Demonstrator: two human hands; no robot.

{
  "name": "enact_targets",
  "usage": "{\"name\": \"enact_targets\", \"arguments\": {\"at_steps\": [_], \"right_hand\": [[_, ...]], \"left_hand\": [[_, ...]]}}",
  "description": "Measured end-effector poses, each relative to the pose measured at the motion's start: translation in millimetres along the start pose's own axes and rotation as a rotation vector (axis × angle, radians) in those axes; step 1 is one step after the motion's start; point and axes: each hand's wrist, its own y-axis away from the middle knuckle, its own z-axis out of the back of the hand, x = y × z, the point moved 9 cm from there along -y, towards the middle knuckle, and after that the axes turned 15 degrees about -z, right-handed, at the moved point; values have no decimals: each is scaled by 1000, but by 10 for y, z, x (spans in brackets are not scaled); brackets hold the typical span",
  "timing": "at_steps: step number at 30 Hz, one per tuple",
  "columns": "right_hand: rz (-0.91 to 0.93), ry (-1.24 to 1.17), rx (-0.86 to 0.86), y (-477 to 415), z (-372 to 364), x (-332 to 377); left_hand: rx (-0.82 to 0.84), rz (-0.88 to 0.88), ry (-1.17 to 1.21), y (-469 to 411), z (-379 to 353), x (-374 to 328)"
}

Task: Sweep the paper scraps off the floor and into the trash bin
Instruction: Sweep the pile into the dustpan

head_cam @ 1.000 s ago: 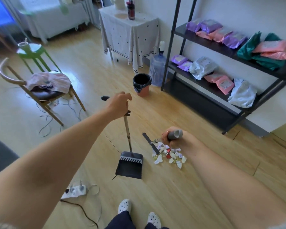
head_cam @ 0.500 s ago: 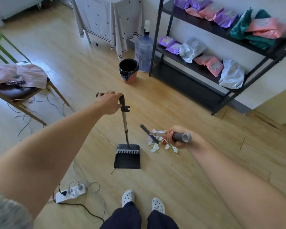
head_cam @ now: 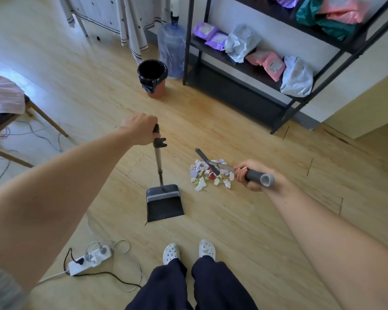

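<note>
A heap of white and coloured paper scraps (head_cam: 207,175) lies on the wooden floor in front of me. My left hand (head_cam: 139,130) grips the top of a long-handled black dustpan (head_cam: 164,203), whose pan rests on the floor left of the scraps. My right hand (head_cam: 248,174) holds the grey handle of a broom (head_cam: 259,178); its dark head (head_cam: 205,159) lies across the far side of the heap. The trash bin (head_cam: 153,78), orange with a black liner, stands farther away, beyond the dustpan.
A black metal shelf rack (head_cam: 287,101) with packets runs along the right wall, a water jug (head_cam: 172,54) beside it. A chair (head_cam: 14,121) with cloth stands left. A power strip (head_cam: 89,260) with cables lies near my feet (head_cam: 188,251).
The view has tilted down and moved closer to the floor. The broom head has shifted over the far side of the scraps; the dustpan stays left of the heap.
</note>
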Motion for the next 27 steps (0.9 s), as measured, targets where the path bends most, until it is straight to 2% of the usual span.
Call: {"name": "enact_targets", "arguments": {"at_steps": [4,10,13,18,27], "right_hand": [[5,74,-60,-20,199,111],[102,181,-191,-193,408,411],[113,255,-265,-282,577,579],[191,487,-413,-390,847,999],[127,453,-439,-576,1254,1179]], "left_hand": [[-42,92,60,55,36,144],[-235,410,382,232,79,507],[-309,515,497,255,83,560],[-325,552,465,106,116,457],[-334,677,356,-285,196,416]]}}
